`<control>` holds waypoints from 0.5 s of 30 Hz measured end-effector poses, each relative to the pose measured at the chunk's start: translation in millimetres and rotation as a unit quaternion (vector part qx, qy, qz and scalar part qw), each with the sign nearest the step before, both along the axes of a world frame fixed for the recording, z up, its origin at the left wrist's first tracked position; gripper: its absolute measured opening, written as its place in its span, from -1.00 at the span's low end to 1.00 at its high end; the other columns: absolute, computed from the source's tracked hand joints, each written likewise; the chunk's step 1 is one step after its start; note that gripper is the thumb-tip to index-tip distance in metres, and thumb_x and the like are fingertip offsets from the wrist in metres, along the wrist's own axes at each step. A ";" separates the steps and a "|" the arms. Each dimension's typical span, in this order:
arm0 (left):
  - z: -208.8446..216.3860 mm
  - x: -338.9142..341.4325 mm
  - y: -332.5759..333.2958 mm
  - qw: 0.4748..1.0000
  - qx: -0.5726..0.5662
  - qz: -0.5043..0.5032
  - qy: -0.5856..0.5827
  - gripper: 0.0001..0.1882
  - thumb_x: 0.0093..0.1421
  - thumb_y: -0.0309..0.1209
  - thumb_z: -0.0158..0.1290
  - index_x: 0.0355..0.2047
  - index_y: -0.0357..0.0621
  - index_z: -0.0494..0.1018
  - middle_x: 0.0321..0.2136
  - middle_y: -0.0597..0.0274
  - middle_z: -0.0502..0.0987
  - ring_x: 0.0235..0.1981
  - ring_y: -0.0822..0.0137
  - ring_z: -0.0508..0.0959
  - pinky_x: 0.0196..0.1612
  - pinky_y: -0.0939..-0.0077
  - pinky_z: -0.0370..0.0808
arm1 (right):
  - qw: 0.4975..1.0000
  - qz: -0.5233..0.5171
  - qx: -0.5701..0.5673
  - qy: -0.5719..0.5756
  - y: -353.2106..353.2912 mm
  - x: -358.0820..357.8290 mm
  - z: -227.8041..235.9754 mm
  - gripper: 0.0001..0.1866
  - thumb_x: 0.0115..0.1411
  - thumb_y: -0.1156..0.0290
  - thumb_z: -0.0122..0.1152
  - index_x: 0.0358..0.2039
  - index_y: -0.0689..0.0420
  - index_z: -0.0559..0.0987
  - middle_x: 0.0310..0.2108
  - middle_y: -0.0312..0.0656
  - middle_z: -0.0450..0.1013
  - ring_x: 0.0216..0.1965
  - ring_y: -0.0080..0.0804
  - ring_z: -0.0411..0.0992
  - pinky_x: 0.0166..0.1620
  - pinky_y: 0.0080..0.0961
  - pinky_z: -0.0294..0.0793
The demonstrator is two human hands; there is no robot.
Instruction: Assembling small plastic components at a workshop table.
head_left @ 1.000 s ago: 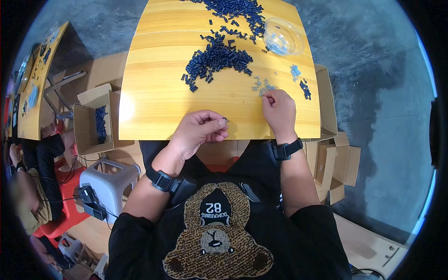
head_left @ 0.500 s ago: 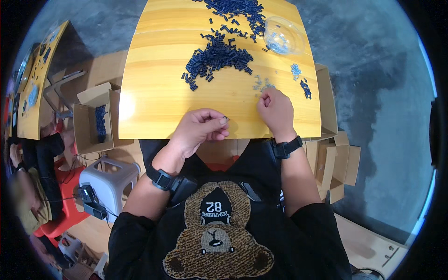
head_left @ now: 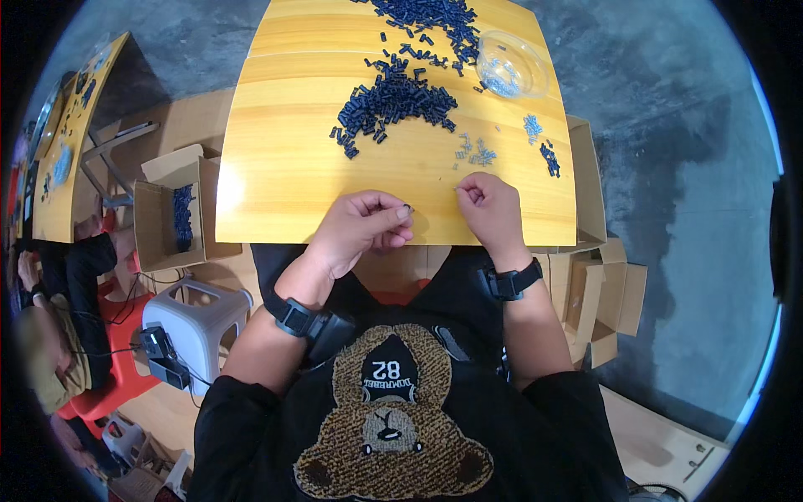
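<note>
My left hand [head_left: 361, 226] is closed in a pinch near the front edge of the wooden table [head_left: 288, 184]. Between its thumb and forefinger sits a small black plastic piece [head_left: 408, 207], mostly covered by the fingers. To its right, my right hand [head_left: 492, 213] is also pinched, its fingertips pointing left; what they hold is too small to make out. Just beyond that hand lie small clear pieces [head_left: 480, 155], loosely scattered. A large heap of black plastic pieces [head_left: 393, 105] covers the middle of the table.
Another black heap [head_left: 431, 12] lies at the far edge. A clear round tub [head_left: 531, 71] holds small clear pieces. Small clear [head_left: 533, 127] and black piles [head_left: 549, 159] lie right. Cardboard boxes [head_left: 159, 222] flank the table; a grey stool [head_left: 180, 314] and a seated person are left.
My right hand has drawn back from the scattered clear pieces, with its pinched fingertips now turned toward my left hand. The left hand keeps its pinch almost in place.
</note>
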State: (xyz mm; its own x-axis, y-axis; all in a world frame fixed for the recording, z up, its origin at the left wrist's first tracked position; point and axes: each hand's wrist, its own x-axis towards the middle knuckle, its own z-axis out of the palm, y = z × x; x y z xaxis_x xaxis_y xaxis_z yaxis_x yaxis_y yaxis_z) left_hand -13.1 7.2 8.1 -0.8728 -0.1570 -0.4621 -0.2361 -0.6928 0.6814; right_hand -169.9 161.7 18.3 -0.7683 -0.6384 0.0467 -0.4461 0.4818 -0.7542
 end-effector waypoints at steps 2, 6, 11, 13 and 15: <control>0.2 -1.7 -0.2 1.000 -0.002 -0.005 -0.005 -0.85 0.15 -0.44 0.05 -0.31 -0.28 0.43 -0.42 0.16 0.51 -0.42 0.37 0.54 -0.37 0.61 0.51 | 0.996 0.015 0.033 0.081 -0.2 -0.3 -1.3 -0.91 -0.06 0.47 0.14 -0.53 0.21 0.52 -0.64 -0.11 0.42 -0.61 -0.31 0.40 -0.49 -0.49 0.37; 1.2 0.4 1.4 1.000 0.000 0.002 0.001 -0.84 0.15 -0.44 0.04 -0.31 -0.29 0.43 -0.42 0.16 0.51 -0.42 0.37 0.54 -0.36 0.61 0.51 | 0.998 0.034 0.024 0.051 2.6 -1.4 3.5 -0.90 -0.07 0.47 0.14 -0.50 0.21 0.53 -0.61 -0.08 0.42 -0.57 -0.21 0.41 -0.47 -0.43 0.38; -0.7 -0.6 2.3 1.000 -0.006 0.007 0.000 -0.85 0.16 -0.44 0.04 -0.31 -0.28 0.43 -0.43 0.16 0.51 -0.42 0.37 0.54 -0.36 0.60 0.51 | 0.997 0.041 0.011 0.066 9.5 -0.7 5.7 -0.89 -0.07 0.48 0.13 -0.50 0.21 0.54 -0.60 -0.07 0.42 -0.56 -0.21 0.40 -0.45 -0.41 0.38; -1.4 -1.7 2.8 1.000 -0.004 0.011 0.008 -0.86 0.16 -0.44 0.03 -0.31 -0.27 0.44 -0.43 0.17 0.51 -0.42 0.37 0.54 -0.36 0.60 0.51 | 0.996 0.039 -0.003 0.078 11.2 -1.0 2.1 -0.90 -0.07 0.48 0.13 -0.49 0.21 0.54 -0.59 -0.07 0.42 -0.55 -0.20 0.40 -0.44 -0.40 0.38; 0.4 -2.5 3.0 1.000 -0.007 0.010 0.006 -0.86 0.16 -0.44 0.03 -0.31 -0.27 0.44 -0.43 0.17 0.51 -0.42 0.37 0.54 -0.37 0.60 0.51 | 0.995 0.037 -0.016 0.090 11.4 -1.6 0.6 -0.90 -0.07 0.48 0.13 -0.49 0.20 0.55 -0.59 -0.08 0.42 -0.53 -0.18 0.40 -0.43 -0.39 0.38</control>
State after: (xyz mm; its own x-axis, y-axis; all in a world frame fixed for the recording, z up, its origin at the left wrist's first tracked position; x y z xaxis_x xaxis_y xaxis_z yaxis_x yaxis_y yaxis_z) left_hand -15.6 10.2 8.5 -0.8748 -0.1806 -0.4496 -0.2148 -0.6871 0.6940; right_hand -171.6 173.1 18.9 -0.6968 -0.6888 0.2003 -0.6085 0.4198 -0.6734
